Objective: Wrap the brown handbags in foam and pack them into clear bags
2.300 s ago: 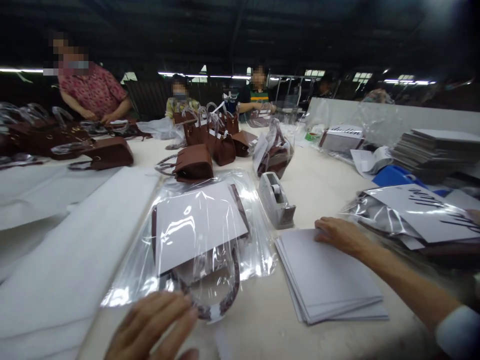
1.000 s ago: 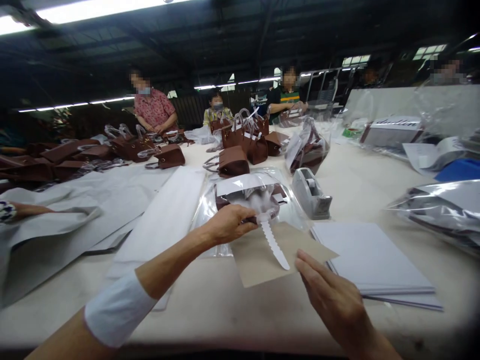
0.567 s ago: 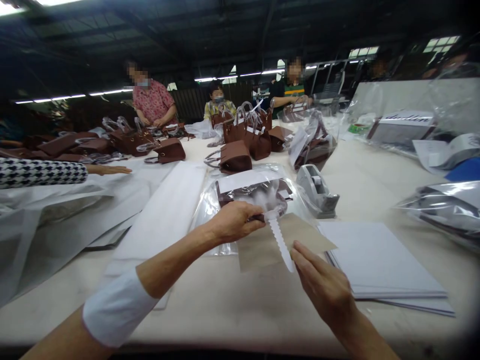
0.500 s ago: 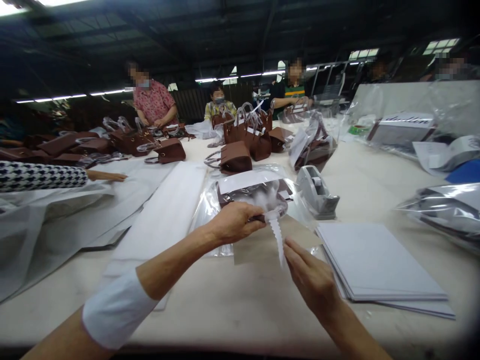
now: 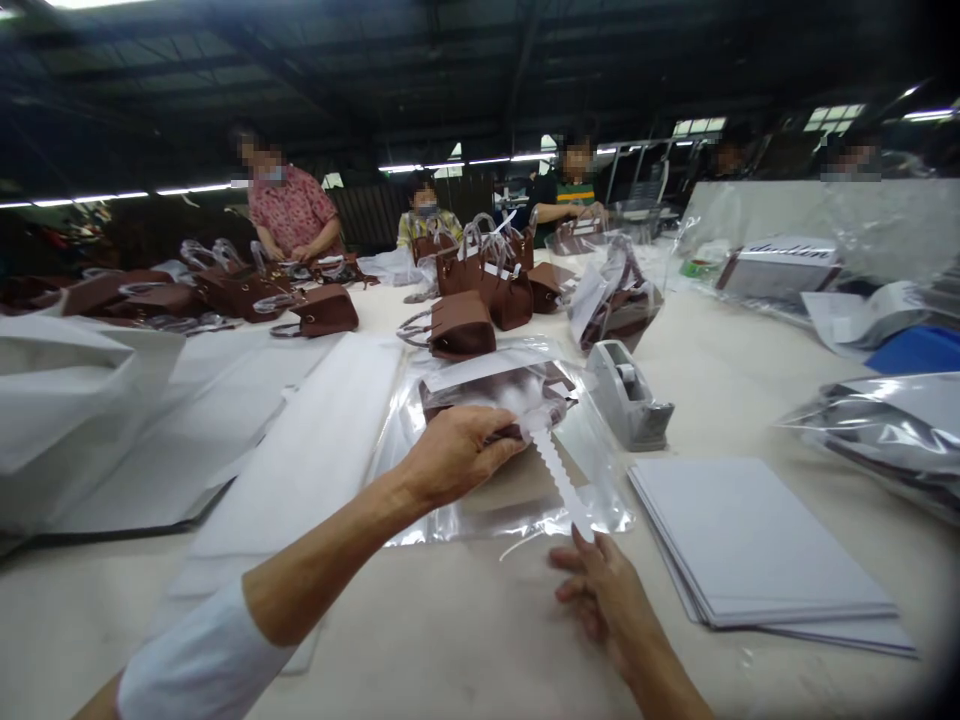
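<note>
Change: since half a second ago the right hand (image 5: 604, 595) has dropped back toward the near table edge, off the toothed strip; the brown card under the bag now lies mostly covered by the clear film; the houndstooth sleeve at the left has gone from view
Left hand (image 5: 450, 455): closed in a pinch on the upper end of the white toothed strip (image 5: 553, 470), resting on the bagged handbag (image 5: 495, 395)
Right hand: loosely curled, holding nothing, fingertips near the lower end of the strip and the bag's near edge; contact cannot be told
Strip axis: long axis runs diagonally, upper end at the left hand, free end pointing toward the near right
Bagged handbag: brown, inside a clear plastic bag (image 5: 592, 500), mid-table; long axis across the table, left to right
Right of it: grey tape dispenser (image 5: 626, 395); stack of white sheets (image 5: 757, 550) nearer
Beyond: loose brown handbags (image 5: 480, 290); co-workers at the far side
Left: white tissue paper (image 5: 300, 460) spread on the table (image 5: 450, 640)
</note>
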{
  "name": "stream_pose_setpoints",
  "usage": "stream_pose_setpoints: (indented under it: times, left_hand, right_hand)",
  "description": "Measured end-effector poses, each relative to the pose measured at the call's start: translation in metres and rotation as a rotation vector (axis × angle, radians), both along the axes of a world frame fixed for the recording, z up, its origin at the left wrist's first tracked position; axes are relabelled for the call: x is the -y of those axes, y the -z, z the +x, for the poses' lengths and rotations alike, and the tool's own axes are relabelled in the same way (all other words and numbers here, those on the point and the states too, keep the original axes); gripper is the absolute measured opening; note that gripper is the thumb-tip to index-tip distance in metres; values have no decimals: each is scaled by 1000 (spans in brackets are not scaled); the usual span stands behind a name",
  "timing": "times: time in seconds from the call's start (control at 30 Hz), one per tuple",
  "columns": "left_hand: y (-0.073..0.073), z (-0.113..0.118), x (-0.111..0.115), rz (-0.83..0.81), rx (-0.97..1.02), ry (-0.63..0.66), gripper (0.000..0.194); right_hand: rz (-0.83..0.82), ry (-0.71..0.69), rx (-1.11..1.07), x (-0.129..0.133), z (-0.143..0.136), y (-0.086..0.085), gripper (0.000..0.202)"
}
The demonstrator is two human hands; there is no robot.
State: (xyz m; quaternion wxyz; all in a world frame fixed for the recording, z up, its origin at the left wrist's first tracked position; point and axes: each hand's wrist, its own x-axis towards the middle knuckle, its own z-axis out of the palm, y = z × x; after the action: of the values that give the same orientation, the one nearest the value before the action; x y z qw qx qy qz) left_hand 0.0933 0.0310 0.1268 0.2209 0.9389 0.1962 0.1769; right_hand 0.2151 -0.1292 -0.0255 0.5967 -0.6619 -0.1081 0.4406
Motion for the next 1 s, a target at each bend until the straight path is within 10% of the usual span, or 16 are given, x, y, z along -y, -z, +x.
stream_pose_setpoints:
  times: [0.17, 0.4, 0.57, 0.83, 1.0]
  left_hand:
    - [3, -6, 9, 233, 9, -82, 15]
    - [7, -23, 7, 970, 321, -136, 45]
    - [-6, -17, -19, 792, -158, -329, 12]
    - [-4, -23, 10, 447, -55, 64, 22]
    - [-21, -8, -23, 441, -128, 126, 19]
  right_hand:
    - [112, 14, -128, -49, -12, -7, 46]
    - [283, -51, 31, -56, -9, -19, 42]
    - [223, -85, 57, -65, -7, -19, 31]
    - [282, -63, 22, -74, -9, -32, 35]
    - [325, -172, 256, -95, 5, -67, 38]
